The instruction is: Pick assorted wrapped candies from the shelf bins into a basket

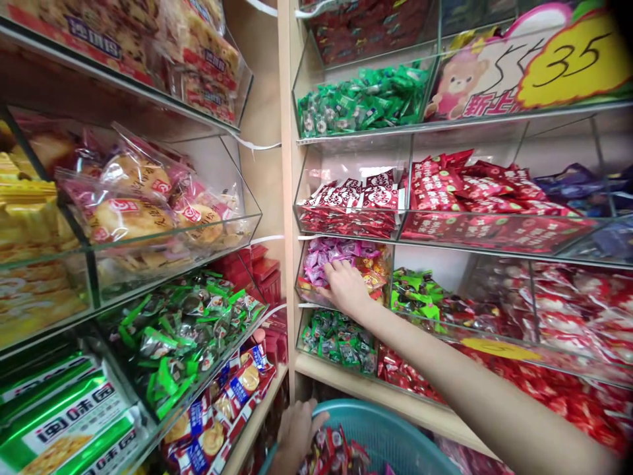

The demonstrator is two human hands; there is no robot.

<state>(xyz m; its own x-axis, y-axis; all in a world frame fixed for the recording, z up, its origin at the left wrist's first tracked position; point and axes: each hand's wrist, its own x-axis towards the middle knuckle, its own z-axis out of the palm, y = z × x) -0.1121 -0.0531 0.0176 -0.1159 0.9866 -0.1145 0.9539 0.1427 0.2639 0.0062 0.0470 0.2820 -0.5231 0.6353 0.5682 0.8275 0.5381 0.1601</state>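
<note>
The left hand (297, 425) lies over the left rim of the teal basket (390, 410), thumb apart from the fingers; whether it grips cannot be told. The right hand (343, 282) crosses the front edge of a clear bin (307, 296), fingers bent onto purple packets (316, 258) inside; any pinch is hidden.

On the left, round wrapped pastries (131, 214) sit beside yellow packets (27, 191) and above green-wrapped sweets (198, 316), with large green packs (74, 422) near, while on the right small green packets (366, 102) lie left of a yellow sign (576, 63) reading 35, above maroon-and-white packets (353, 192) and red packets (484, 188).
</note>
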